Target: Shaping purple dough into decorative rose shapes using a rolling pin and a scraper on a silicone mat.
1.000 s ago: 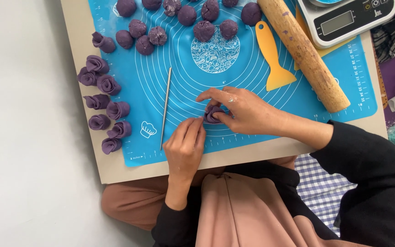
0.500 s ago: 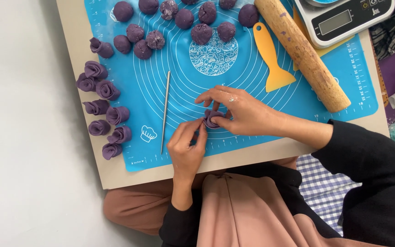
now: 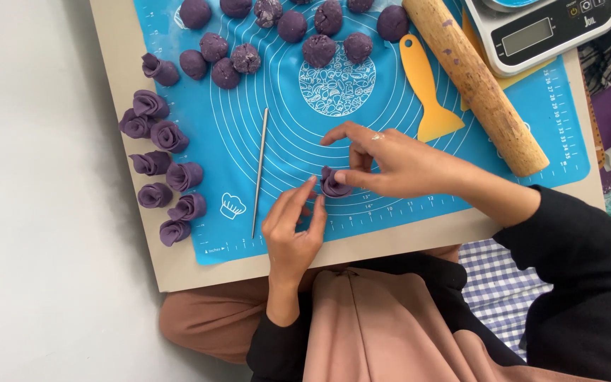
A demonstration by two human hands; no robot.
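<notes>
Bright, even light; sharp, soft shadows.

The left hand has opened, its fingers lifting off the purple dough piece to leave only fingertips beside it, where a second ago it curled closed over the dough. The right hand has spread its fingers wider, forefinger raised, thumb and middle finger pinching the now more exposed, rolled dough.
</notes>
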